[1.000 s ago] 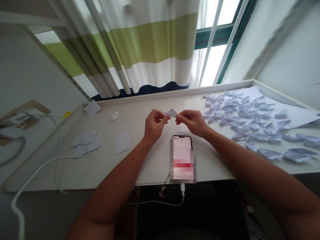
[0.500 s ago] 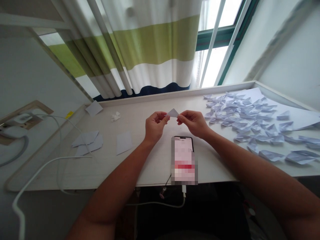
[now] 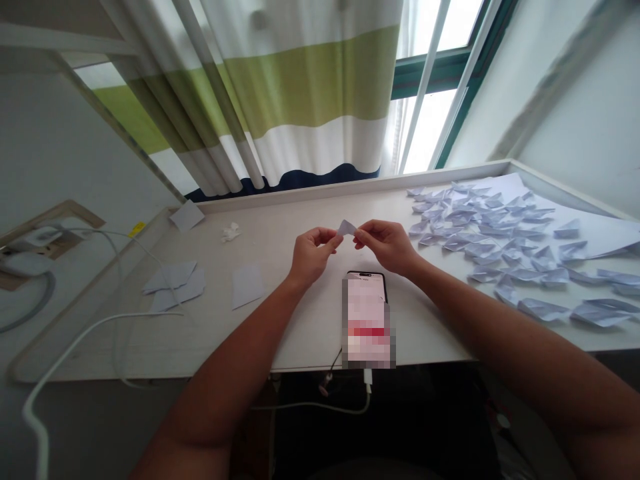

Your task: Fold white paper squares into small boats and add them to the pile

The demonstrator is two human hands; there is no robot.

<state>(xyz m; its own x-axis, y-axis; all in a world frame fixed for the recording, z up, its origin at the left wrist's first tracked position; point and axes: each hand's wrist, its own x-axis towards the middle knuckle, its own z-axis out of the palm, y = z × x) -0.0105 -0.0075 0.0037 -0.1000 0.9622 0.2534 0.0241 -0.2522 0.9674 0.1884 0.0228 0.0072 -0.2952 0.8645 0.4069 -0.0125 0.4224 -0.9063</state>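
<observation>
A small folded piece of white paper [image 3: 345, 228] is held above the middle of the pale desk [image 3: 280, 313]. My left hand [image 3: 310, 253] pinches its left end between thumb and fingers. My right hand [image 3: 386, 245] pinches its right end in the same way. Both hands hover just beyond a phone [image 3: 367, 320] that lies face up near the desk's front edge. Several folded paper boats [image 3: 493, 243] lie spread over the right part of the desk.
Flat white paper pieces [image 3: 175, 285] and a single sheet [image 3: 247, 285] lie at the left, a crumpled scrap [image 3: 229, 232] behind them. Large white sheets [image 3: 593, 230] sit at the far right. White cables [image 3: 90, 327] cross the left edge. A striped curtain [image 3: 280, 100] hangs behind.
The paper between my fingers looks narrower and more pinched together than a second ago. Both hands stay almost where they were.
</observation>
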